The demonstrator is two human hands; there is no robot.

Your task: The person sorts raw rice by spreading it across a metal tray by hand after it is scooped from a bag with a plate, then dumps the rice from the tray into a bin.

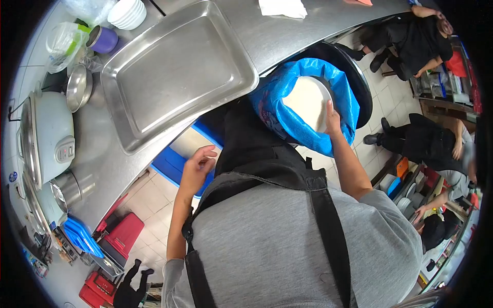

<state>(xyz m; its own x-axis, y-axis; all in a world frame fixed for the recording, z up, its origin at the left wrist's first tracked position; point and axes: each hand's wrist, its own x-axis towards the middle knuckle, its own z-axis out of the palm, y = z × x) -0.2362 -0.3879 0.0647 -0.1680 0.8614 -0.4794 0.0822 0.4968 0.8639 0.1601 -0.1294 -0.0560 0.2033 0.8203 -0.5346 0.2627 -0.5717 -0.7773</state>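
Note:
My right hand (333, 119) grips the rim of a round white bowl (328, 97) inside the mouth of a blue woven sack (345, 84). Pale, off-white stuff, perhaps rice, fills the circle in front of my fingers; its grain is too fine to tell. The sack's top is folded outward, and it stands in a large black tub (363, 95). My left hand (199, 167) hangs in the air by the counter's front edge, fingers loosely bent and apart, holding nothing. Nearest to it is a large, bare steel tray (179, 72) on the counter.
On the steel counter (97, 164) stand a rice cooker (56, 138), a metal bowl (79, 90), a purple cup (102, 40) and stacked white bowls (127, 14). A blue crate (172, 164) is below. Several people are around, including one seated person (416, 41) at right.

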